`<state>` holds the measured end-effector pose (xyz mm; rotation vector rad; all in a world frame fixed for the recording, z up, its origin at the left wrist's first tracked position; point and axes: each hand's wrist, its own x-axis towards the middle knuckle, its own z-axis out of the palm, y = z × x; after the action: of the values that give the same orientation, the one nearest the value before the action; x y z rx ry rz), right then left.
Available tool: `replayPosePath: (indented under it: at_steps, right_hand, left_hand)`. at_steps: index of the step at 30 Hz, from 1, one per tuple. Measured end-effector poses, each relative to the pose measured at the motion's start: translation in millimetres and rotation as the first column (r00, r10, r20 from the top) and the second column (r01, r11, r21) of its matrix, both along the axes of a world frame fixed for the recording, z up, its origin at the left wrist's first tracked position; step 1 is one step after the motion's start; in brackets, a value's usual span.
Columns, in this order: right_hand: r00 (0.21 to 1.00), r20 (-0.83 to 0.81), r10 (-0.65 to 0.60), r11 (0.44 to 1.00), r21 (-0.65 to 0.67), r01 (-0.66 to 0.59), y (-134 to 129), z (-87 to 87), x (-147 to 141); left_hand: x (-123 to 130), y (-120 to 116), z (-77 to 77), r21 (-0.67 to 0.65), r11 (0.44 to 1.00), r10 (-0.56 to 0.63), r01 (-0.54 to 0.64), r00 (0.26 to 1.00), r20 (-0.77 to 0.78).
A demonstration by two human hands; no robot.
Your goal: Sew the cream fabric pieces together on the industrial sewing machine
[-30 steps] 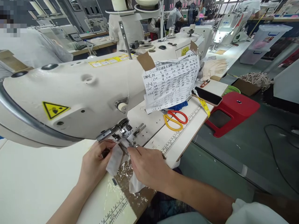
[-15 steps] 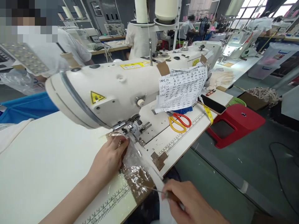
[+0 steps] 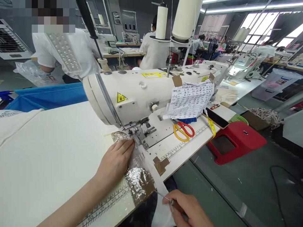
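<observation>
My left hand (image 3: 117,159) rests on the table just in front of the presser foot of a white sewing machine (image 3: 132,91). Its fingers are curled together at the edge of a white fabric strip (image 3: 157,175); the thumb is hidden. Under that hand lies a patch of shiny brown tape (image 3: 139,186). The strip runs from the needle area over the table's front edge. In my right hand (image 3: 189,208), closed around a dark handle, is an awl (image 3: 165,198). Its thin metal shaft points left, the tip at the strip near the table edge.
Scissors (image 3: 183,130) with red and yellow handles lie right of the needle area, beside a yellow tape measure (image 3: 211,126) and a phone (image 3: 216,119). A handwritten sheet (image 3: 190,99) hangs on the machine. A red stool (image 3: 243,138) stands at right. Other people sit or stand behind.
The view has shifted, so the machine appears farther right. The awl now shows more clearly, its tip nearer the table edge. My left hand stays at the presser foot.
</observation>
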<state>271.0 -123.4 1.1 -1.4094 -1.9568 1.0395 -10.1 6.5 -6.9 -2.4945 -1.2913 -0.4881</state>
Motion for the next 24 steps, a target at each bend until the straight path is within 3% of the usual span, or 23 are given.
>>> replayPosePath:
  at_steps: [3, 6, 8, 10, 12, 13, 15, 19, 24]
  right_hand:
    - [0.995, -0.103, -0.011, 0.992, -0.125, -0.002, 6, -4.0, -1]
    - [0.945, -0.316, -0.085, 0.962, -0.272, -0.004, 12, -9.0, -9]
    - [0.832, -0.518, -0.198, 0.912, -0.409, -0.037, 14, -13.0, -20]
    - [0.642, -0.675, -0.364, 0.826, -0.553, -0.113, 14, -17.4, -32]
    - [0.473, -0.722, -0.504, 0.744, -0.642, -0.187, 11, -21.5, -43]
    - [0.438, -0.718, -0.541, 0.722, -0.664, -0.196, 10, -23.0, -47]
    - [0.478, -0.694, -0.538, 0.737, -0.663, -0.133, 7, -23.8, -50]
    - [0.733, -0.536, -0.419, 0.843, -0.530, 0.094, 7, -17.8, -43]
    - [0.891, -0.376, -0.255, 0.939, -0.316, 0.135, 17, -12.1, -36]
  left_hand:
    - [-4, 3, 0.3, 0.027, 1.000, -0.009, 0.009, 1.000, 0.001]
    - [-8, 8, -1.3, 0.054, 0.998, -0.027, 0.027, 1.000, 0.007]
    - [-11, 10, -2.7, 0.044, 0.998, -0.038, 0.037, 0.999, 0.025]
    - [-14, 13, -4.3, 0.009, 0.998, -0.058, 0.058, 0.996, 0.067]
    - [-17, 14, -5.9, -0.018, 0.996, -0.088, 0.091, 0.989, 0.120]
    - [-19, 14, -6.5, -0.019, 0.994, -0.106, 0.109, 0.985, 0.139]
    - [-19, 13, -6.5, 0.009, 0.991, -0.136, 0.136, 0.981, 0.140]
    - [-12, 10, 0.3, 0.082, 0.989, -0.125, 0.121, 0.991, 0.051]
    - [-4, 14, 11.1, 0.119, 0.990, -0.074, 0.071, 0.997, 0.019]
